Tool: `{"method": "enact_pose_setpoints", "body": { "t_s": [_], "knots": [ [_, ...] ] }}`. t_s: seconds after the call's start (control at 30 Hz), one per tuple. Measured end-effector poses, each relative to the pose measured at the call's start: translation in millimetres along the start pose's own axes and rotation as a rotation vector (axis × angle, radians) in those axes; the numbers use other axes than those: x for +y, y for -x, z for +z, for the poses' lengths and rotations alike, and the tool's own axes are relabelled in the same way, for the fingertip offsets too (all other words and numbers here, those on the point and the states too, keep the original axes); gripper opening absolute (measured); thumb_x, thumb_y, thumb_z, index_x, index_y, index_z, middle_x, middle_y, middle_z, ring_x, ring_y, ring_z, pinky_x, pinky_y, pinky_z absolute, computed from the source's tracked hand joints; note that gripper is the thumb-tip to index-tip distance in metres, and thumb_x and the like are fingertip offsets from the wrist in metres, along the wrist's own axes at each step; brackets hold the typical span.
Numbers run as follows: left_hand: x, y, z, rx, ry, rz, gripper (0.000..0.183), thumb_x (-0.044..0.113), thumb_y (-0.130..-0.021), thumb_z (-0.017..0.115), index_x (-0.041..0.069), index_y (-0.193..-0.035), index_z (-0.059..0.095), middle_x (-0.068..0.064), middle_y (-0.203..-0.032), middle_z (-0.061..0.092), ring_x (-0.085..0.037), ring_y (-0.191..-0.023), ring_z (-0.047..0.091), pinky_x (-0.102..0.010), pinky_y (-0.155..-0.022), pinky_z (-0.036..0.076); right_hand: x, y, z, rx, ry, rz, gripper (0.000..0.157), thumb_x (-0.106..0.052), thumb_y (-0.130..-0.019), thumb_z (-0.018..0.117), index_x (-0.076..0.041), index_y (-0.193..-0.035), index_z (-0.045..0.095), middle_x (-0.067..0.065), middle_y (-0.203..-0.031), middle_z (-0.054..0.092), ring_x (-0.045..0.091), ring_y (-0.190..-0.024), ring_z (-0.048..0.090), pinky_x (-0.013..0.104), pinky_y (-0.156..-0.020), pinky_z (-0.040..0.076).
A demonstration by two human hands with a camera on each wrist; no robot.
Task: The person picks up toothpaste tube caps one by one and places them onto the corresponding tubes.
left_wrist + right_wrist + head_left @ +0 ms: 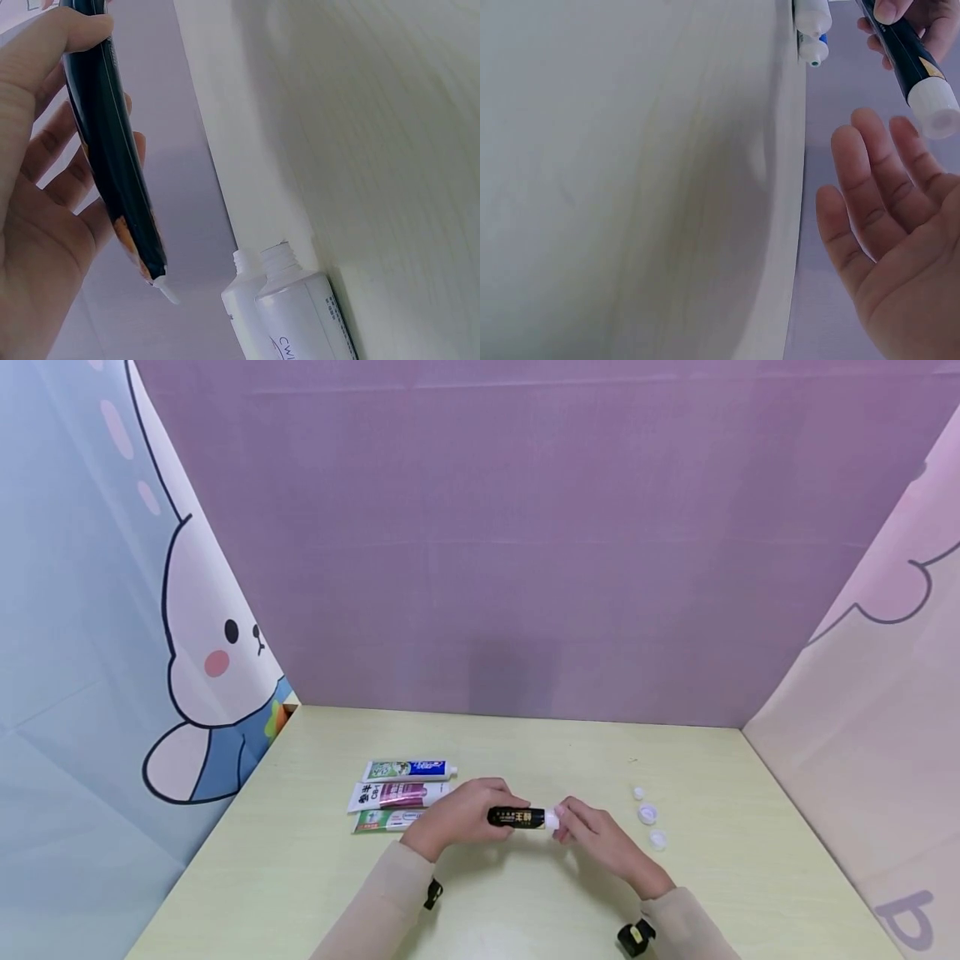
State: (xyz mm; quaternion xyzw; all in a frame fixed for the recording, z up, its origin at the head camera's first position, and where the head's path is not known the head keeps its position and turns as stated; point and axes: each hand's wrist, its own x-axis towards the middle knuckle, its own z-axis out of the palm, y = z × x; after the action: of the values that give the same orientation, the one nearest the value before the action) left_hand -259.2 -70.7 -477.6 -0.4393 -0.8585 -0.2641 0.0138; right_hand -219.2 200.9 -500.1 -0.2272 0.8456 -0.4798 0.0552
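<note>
My left hand [480, 810] grips a black tube [516, 817] with gold lettering above the table, its white cap [551, 820] pointing right. In the left wrist view, the thumb lies across the tube [112, 142], and a thin white tip shows at its lower end. At the cap, my right hand [600, 835] pinches with thumb and forefinger; those two are outside the right wrist view, where the other fingers [874, 202] extend loosely below the cap [934, 109]. Left of the hands lie a blue-and-green tube [408, 769], a purple-and-white tube [401, 795] and a green-and-red tube [386, 821], partly hidden by the left hand.
On the table's right side lie a small white cap [638, 793], a wider cap [647, 813] and another cap [657, 839]. A purple cloth [525, 543] hangs behind the pale table [540, 910], with printed cloths at both sides.
</note>
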Motion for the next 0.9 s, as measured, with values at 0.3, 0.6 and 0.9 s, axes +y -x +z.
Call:
{"method": "enact_pose_setpoints", "body": {
  "t_s": [0.3,0.6,0.9],
  "knots": [
    [-1.4,1.2,0.4,0.008,0.001,0.013,0.042,0.017,-0.084,0.078,0.021,-0.126,0.072,0.01,-0.1,0.065,0.0,-0.084,0.056,-0.014,-0.078,0.048,1,-1,0.8,0.06,0.003,-0.078,0.021,-0.028,-0.1,0.064,-0.016,-0.116,0.061,-0.001,-0.106,0.068,0.022,-0.093,0.066,0.034,-0.082,0.054],
    [0.4,1.1,-1.9,-0.002,-0.015,0.002,0.042,0.018,-0.085,0.078,0.021,-0.126,0.072,0.008,-0.102,0.065,-0.001,-0.085,0.056,-0.013,-0.079,0.048,-10,0,3.8,0.115,0.051,-0.171,0.035,-0.004,-0.086,0.079,-0.003,-0.114,0.058,0.008,-0.108,0.065,0.027,-0.09,0.065,0.046,-0.08,0.055],
    [1.0,1.5,-0.8,-0.006,-0.006,-0.006,0.042,0.018,-0.085,0.078,0.021,-0.127,0.072,0.008,-0.102,0.065,-0.001,-0.085,0.056,-0.014,-0.079,0.048,-39,6,0.1,0.121,0.062,-0.222,0.029,0.007,-0.083,0.076,0.002,-0.105,0.058,0.013,-0.099,0.064,0.028,-0.084,0.066,0.038,-0.076,0.055]
  ]
}}
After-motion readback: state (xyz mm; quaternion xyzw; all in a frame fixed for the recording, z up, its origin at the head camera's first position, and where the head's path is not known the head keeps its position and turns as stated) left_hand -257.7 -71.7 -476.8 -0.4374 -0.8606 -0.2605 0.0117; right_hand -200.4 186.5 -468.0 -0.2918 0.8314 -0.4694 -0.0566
